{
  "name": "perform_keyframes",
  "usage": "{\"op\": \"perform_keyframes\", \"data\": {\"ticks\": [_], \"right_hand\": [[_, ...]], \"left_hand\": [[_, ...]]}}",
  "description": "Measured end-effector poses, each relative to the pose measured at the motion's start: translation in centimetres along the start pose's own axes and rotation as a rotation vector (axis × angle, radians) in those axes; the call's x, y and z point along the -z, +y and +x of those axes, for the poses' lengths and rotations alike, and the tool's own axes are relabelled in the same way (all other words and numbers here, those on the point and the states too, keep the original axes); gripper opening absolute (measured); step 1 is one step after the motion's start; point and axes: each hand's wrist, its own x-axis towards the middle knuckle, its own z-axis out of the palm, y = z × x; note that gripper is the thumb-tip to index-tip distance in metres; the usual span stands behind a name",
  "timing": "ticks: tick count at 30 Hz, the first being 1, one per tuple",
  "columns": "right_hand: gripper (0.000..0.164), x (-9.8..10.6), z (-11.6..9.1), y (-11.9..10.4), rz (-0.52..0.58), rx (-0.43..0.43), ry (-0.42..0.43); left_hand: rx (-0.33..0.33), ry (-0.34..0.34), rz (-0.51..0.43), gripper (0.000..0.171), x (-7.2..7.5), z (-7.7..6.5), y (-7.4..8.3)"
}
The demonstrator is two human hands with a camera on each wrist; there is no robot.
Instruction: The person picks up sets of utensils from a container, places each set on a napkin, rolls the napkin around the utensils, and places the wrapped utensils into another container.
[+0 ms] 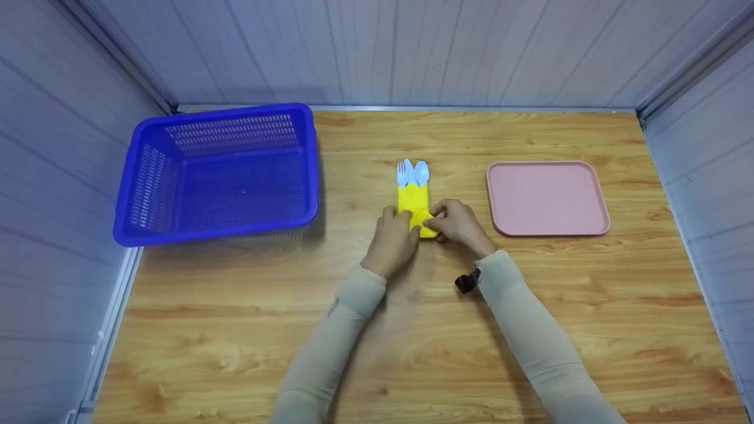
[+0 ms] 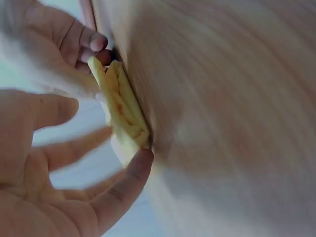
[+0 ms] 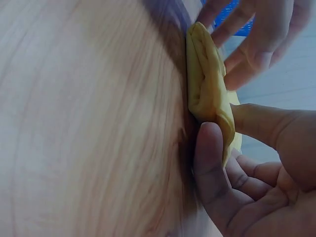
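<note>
A folded yellow cloth napkin lies on the table with a pale fork and spoon sticking out of its far end. A third pale utensil between them is partly covered. My right hand pinches the napkin's near right corner between thumb and finger, as the right wrist view shows at the napkin's edge. At the left side, my left hand touches the napkin with spread fingers. The left wrist view shows one fingertip against the layered edge. The utensils' lower parts are hidden inside.
A blue plastic basket with perforated walls stands at the back left. To the right lies a pink rectangular tray. Pale panel walls bound the wooden table at the back and sides.
</note>
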Motion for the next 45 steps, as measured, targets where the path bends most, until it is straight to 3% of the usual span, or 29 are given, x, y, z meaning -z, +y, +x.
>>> {"op": "perform_keyframes", "data": {"ticks": [3,7,17,22,30,45], "right_hand": [[0.031,0.0,0.1,0.0,0.022,-0.024,-0.023],[0.033,0.4,0.0,0.0,0.042,-0.056,-0.030],[0.035,0.2,0.2,-0.2,0.076,-0.086,-0.057],[0.034,0.3,0.2,-0.3,0.081,-0.106,-0.056],[0.032,0.5,0.0,-0.1,0.065,-0.105,-0.059],[0.034,0.5,0.0,0.2,0.061,-0.080,-0.047]], "left_hand": [[0.133,-0.030,-0.145,0.053,0.3,1.1,-0.3],[0.220,-0.042,-0.238,0.059,0.5,2.5,-0.1],[0.304,-0.039,-0.395,0.036,0.8,4.0,-0.7],[0.325,-0.048,-0.445,0.028,1.3,4.2,-1.0],[0.327,-0.037,-0.536,0.027,0.9,4.3,-1.3],[0.314,0.019,-0.504,0.030,0.4,4.2,-1.1]]}}
